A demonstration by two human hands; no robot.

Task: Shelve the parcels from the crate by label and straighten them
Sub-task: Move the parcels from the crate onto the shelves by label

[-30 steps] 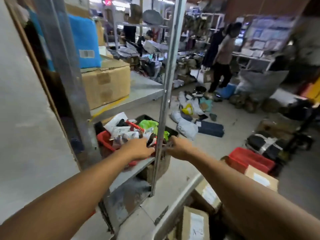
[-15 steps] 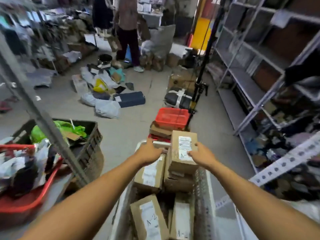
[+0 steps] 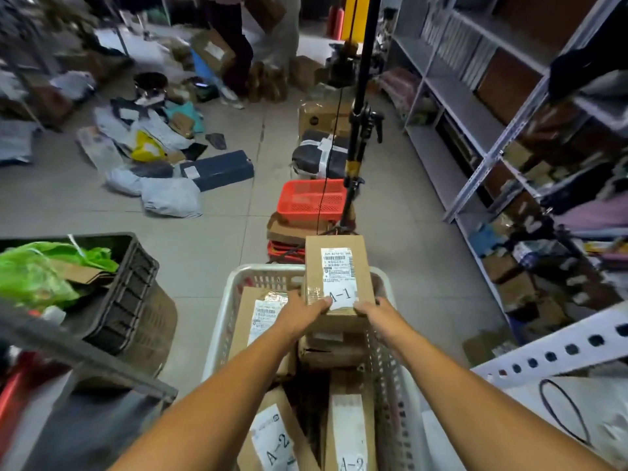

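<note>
A white plastic crate [image 3: 221, 331] stands on the floor below me, filled with cardboard parcels. Both hands hold one brown parcel [image 3: 336, 263] with a white label marked A-1, raised above the crate's far end. My left hand [image 3: 300, 316] grips its near left corner and my right hand [image 3: 372, 312] grips its near right corner, thumbs on top. Beneath lie other parcels: one [image 3: 261, 317] at the left with a printed label, and two near me [image 3: 275, 440] [image 3: 350, 433] marked A-2.
A black crate [image 3: 136, 283] with green bags sits on the shelf at my left. A grey shelving rack [image 3: 482, 130] lines the right side. Ahead are a red basket [image 3: 312, 198], a black tripod pole [image 3: 360, 107], scattered floor parcels [image 3: 163, 171] and a standing person [image 3: 234, 45].
I turned from the left shelf to the white crate. Both hands took hold of the A-1 parcel and lifted it slightly towards me.
</note>
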